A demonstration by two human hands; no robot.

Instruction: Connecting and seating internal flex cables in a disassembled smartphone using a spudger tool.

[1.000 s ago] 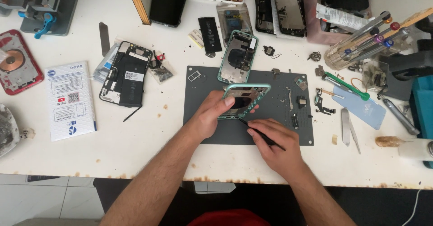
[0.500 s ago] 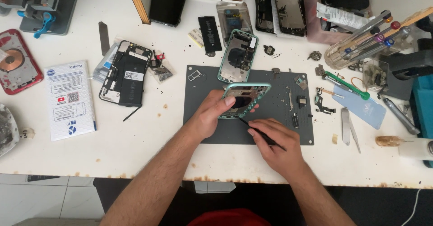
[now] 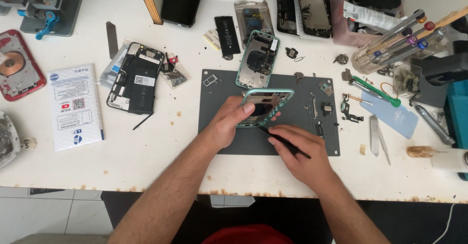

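I see a white worktable strewn with phone parts, and in its middle a dark grey repair mat where both of my hands work. Beyond the mat lies a second green phone housing, opened and face up, its near end overlapping the mat's far edge; well to the left sits a black opened phone and beside that a white printed packet. At the right, a clear holder of screwdrivers leans near a light blue card, with steel tweezers just below it. My left hand is closed around the green phone frame, thumb laid across its near left corner, holding it tilted just above the mat's centre. My right hand pinches a thin black pry tool like a pen, its tip touching the frame's lower edge. Tiny screws and connectors dot the mat to the right of the frame.
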